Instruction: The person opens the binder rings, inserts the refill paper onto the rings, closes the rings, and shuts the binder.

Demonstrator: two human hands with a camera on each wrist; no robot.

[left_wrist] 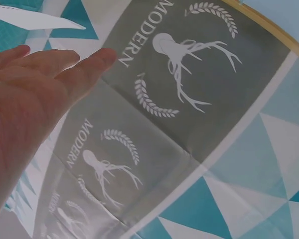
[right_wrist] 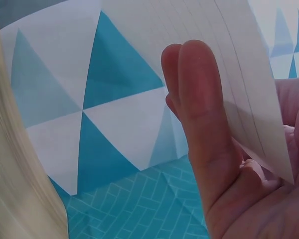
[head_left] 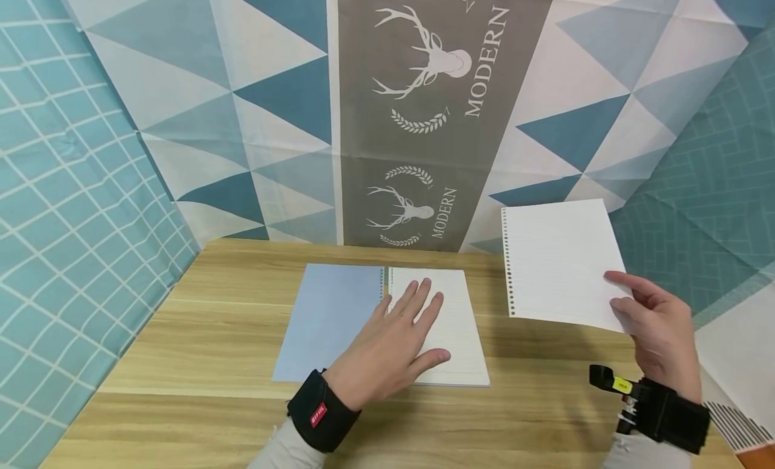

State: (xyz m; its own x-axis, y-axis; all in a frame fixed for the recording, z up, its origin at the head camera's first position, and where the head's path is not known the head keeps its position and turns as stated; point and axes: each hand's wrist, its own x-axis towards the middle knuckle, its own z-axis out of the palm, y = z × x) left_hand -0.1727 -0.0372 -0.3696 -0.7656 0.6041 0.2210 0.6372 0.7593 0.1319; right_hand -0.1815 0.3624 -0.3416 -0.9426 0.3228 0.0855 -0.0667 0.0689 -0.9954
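An open notebook (head_left: 466, 321) lies on the table, a pale blue cover (head_left: 327, 314) on its left side and a white lined page on its right. Over the lined page is my left hand (head_left: 393, 344), fingers straight and spread; whether it touches the paper I cannot tell. To the right, my right hand (head_left: 660, 321) pinches the lower right corner of a loose sheet of paper (head_left: 560, 260) between thumb and fingers. Punched holes run down the sheet's left edge, and it is held above the table. In the right wrist view the sheet (right_wrist: 254, 89) passes between the fingers and thumb.
The wooden table (head_left: 200, 328) ends at a patterned wall cloth (head_left: 284, 119) with triangles and a grey deer band. Blue tiled cloth (head_left: 66, 206) stands along the left. A striped item (head_left: 735, 422) shows at the lower right edge.
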